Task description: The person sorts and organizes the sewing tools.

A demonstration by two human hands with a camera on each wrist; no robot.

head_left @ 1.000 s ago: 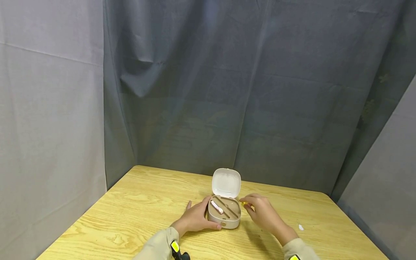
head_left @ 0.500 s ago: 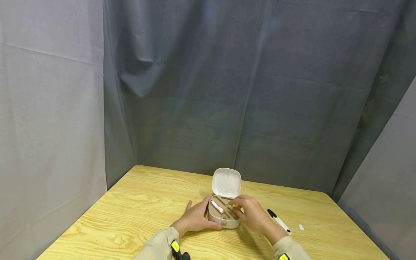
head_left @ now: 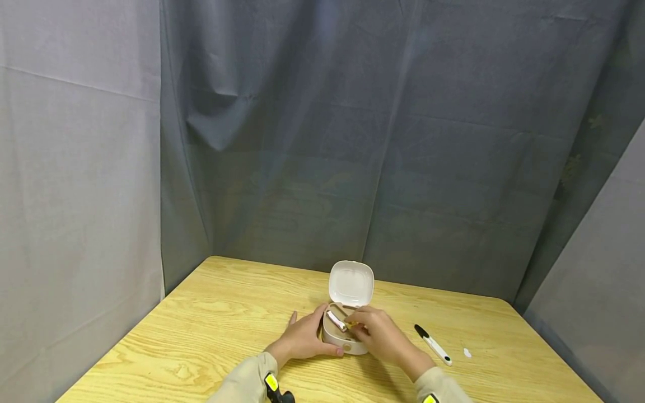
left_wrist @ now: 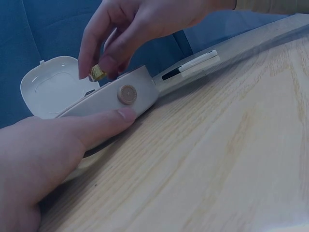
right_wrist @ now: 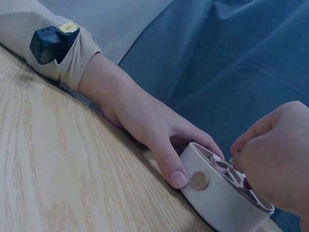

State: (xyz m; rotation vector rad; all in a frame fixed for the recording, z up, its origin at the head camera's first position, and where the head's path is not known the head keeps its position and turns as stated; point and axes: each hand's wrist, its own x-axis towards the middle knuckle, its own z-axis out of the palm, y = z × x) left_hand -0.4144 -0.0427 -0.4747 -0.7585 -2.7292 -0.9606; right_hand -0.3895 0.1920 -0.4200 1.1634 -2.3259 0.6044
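A small cream box (head_left: pixel 354 348) stands on the table with its white lid (head_left: pixel 351 284) hinged up and a round brown button on its front. My left hand (head_left: pixel 302 337) grips the box's left side, thumb along the front by the button. My right hand (head_left: pixel 387 337) is over the brown inner tray, thumb and fingers pinching a small shiny gold-yellow piece (left_wrist: pixel 97 73). Its shape is partly covered by the fingertips. Left of those fingers, a slim white-and-pink item (head_left: pixel 336 321) lies in the tray. The right hand hides the tray's right part.
To the right of the box lies a white-handled tool (head_left: pixel 434 345) with a black tip. Beyond it is a small white scrap (head_left: pixel 467 352). Grey curtains (head_left: pixel 302 168) hang behind the wooden table (head_left: pixel 227 313) and at both sides.
My right hand has moved left from beside the box to over its tray, carrying the gold-yellow piece. That uncovers the white-handled tool. The left hand keeps its place on the box.
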